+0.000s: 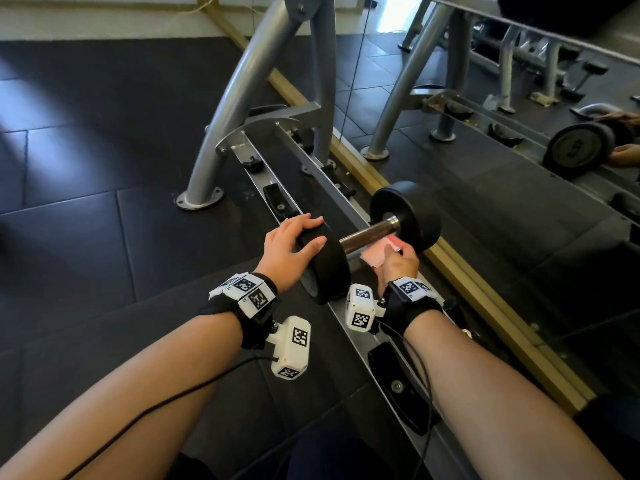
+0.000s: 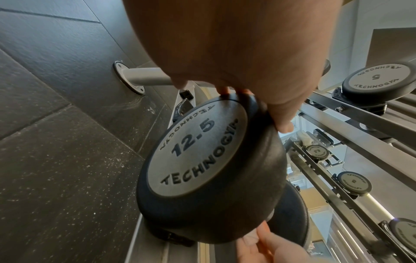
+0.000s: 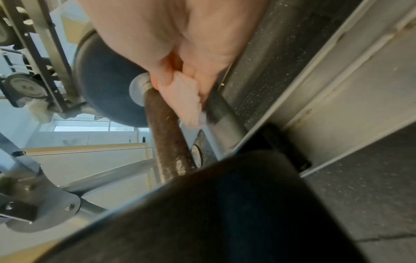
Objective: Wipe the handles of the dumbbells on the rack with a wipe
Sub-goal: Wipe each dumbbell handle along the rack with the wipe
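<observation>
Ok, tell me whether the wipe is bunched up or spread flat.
Bunched: the wipe is crumpled in the right hand, pressed against the dumbbell handle near its far head.

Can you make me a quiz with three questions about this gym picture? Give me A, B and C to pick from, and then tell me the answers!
1. Where is the wipe?
A. On the floor
B. Against the handle of the dumbbell, beside the far weight
C. On the top shelf

2. What colour is the wipe?
A. Green
B. Pink
C. Blue

3. What is the left hand doing?
A. Hanging free
B. Holding the wipe
C. Gripping the near weight of the dumbbell

Answers:
1 B: the right hand holds it against the handle there.
2 B: it looks pale pink in the head view and the right wrist view.
3 C: the hand curls over that weight's rim.
</observation>
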`<move>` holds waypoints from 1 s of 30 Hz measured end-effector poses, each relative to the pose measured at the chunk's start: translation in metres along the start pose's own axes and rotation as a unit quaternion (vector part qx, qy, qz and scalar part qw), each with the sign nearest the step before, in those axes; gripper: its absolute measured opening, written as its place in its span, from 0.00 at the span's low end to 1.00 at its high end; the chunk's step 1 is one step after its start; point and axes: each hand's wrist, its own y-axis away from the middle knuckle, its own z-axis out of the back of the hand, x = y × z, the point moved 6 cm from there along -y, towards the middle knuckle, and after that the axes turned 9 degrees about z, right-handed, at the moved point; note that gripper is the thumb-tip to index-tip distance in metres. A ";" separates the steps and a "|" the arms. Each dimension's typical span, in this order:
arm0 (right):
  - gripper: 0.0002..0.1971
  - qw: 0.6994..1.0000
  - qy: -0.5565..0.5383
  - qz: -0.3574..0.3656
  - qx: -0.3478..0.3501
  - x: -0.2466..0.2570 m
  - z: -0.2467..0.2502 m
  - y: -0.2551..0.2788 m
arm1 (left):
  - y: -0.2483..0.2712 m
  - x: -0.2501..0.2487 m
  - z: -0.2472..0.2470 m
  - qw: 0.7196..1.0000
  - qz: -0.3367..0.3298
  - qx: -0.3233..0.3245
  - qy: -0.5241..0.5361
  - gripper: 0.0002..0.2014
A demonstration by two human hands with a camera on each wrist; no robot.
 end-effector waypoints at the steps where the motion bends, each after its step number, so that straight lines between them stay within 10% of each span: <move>1: 0.13 1.000 0.000 -0.003 0.003 -0.004 0.003 -0.001 | 0.000 0.000 0.000 1.000 0.001 0.003 0.002 0.19; 15: 0.07 0.997 0.029 -0.018 -0.068 -0.022 0.017 -0.016 | 0.003 0.001 0.001 0.999 0.018 0.028 0.012 0.20; 30: 0.07 0.990 -0.134 -0.019 0.044 -0.019 -0.015 0.034 | 0.001 0.000 0.000 0.999 0.016 0.033 -0.001 0.18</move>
